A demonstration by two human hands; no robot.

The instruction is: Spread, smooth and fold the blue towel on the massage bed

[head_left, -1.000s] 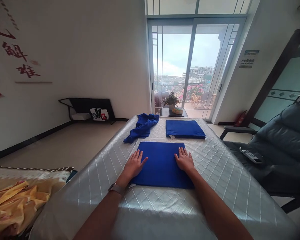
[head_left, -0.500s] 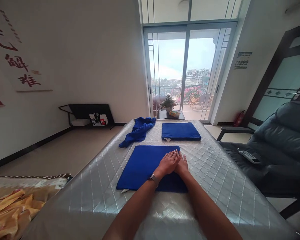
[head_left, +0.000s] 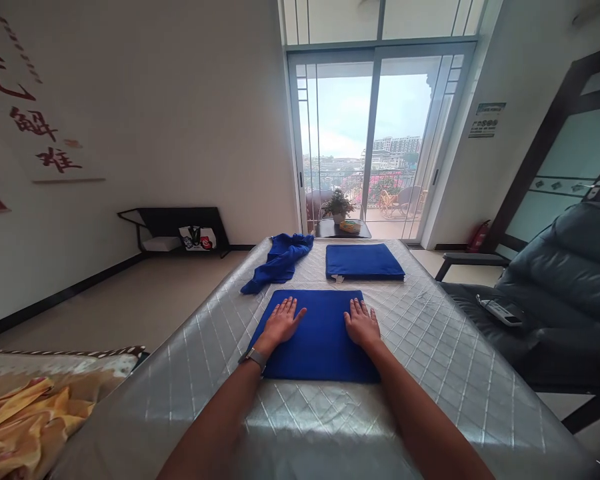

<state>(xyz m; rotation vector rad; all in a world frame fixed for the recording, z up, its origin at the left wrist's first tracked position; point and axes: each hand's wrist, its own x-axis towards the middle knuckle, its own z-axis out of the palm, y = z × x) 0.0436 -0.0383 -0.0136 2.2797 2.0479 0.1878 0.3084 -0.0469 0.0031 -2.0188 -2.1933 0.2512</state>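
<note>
A folded blue towel lies flat on the silver quilted bed cover in front of me. My left hand rests flat on its left side, fingers spread, a watch on the wrist. My right hand lies flat on its right side, fingers stretched out. Neither hand holds anything. Further back lies a second folded blue towel. To its left sits a crumpled blue towel.
A dark leather chair with a remote control stands right of the bed. Yellow cloth lies at the lower left. A small table with a potted plant stands before the glass balcony doors. A black rack leans on the left wall.
Half a second ago both hands were together on the towel's right part; now the left hand has slid back to the left side. The right hand has barely moved.
</note>
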